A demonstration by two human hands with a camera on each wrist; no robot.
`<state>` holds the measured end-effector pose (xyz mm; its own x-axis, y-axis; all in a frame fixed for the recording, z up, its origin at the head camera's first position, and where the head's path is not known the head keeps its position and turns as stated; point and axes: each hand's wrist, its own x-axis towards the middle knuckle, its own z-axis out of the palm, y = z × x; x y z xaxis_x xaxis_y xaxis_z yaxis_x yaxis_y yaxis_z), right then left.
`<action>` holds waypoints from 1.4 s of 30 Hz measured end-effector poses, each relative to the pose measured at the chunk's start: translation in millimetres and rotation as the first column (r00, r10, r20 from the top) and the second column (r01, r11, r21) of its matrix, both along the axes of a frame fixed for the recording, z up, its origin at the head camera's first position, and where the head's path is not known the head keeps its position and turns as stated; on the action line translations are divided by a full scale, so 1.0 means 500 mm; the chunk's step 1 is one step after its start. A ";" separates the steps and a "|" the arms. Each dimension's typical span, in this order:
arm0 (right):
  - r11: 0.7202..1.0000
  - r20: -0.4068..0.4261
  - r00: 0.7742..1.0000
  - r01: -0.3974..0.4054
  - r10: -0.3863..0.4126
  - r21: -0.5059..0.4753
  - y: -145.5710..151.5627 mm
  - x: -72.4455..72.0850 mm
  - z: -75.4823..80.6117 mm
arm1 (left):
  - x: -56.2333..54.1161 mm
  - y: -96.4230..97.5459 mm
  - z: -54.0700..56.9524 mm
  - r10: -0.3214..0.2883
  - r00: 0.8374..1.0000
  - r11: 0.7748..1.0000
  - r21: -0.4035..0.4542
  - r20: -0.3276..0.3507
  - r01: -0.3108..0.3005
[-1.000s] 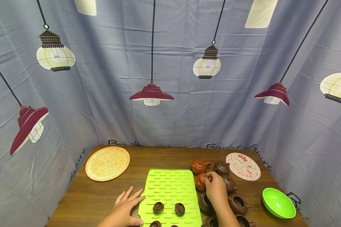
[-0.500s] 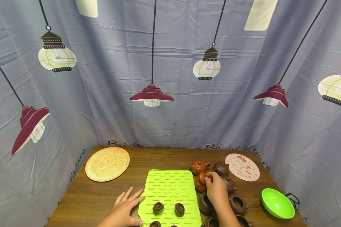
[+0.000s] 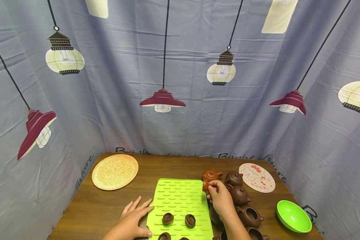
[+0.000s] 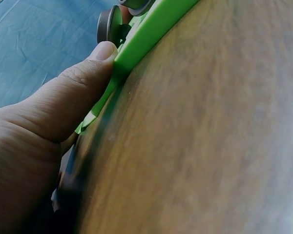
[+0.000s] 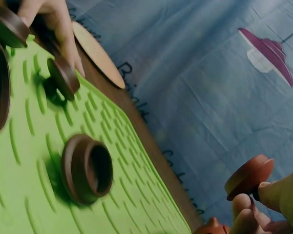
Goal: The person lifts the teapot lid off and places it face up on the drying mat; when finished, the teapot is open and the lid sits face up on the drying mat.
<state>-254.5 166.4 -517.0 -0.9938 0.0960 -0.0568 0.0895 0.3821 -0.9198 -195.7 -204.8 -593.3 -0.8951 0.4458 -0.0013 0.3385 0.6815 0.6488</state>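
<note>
My right hand (image 3: 223,200) pinches a reddish-brown clay teapot lid (image 5: 249,176) by its knob, tilted on its side above the right edge of the green mat (image 3: 180,196). Behind it stands a reddish-brown teapot (image 3: 211,174) with its lid on. The pot beneath my hand is hidden. With fingers spread, my left hand (image 3: 132,218) lies along the mat's left edge; its thumb (image 4: 90,68) touches that edge. Dark brown lids (image 3: 167,218) lie on the near part of the mat, one of them (image 5: 88,168) turned with its hollow side showing.
Dark brown teapots stand right of the mat: lidded ones (image 3: 239,195) farther back and lidless ones (image 3: 250,215) nearer. A green bowl (image 3: 294,216) sits at the right, a round pink picture mat (image 3: 259,178) behind it. A round yellow mat (image 3: 115,171) lies at the back left.
My right hand has lifted the reddish-brown lid off its teapot and carried it a little left, toward the mat. The left hand stays in place.
</note>
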 end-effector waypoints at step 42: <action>0.901 0.098 0.944 -0.264 0.314 -0.344 -0.195 0.028 -0.041 | 0.001 0.006 0.005 0.018 0.999 1.000 0.007 -0.032 -0.018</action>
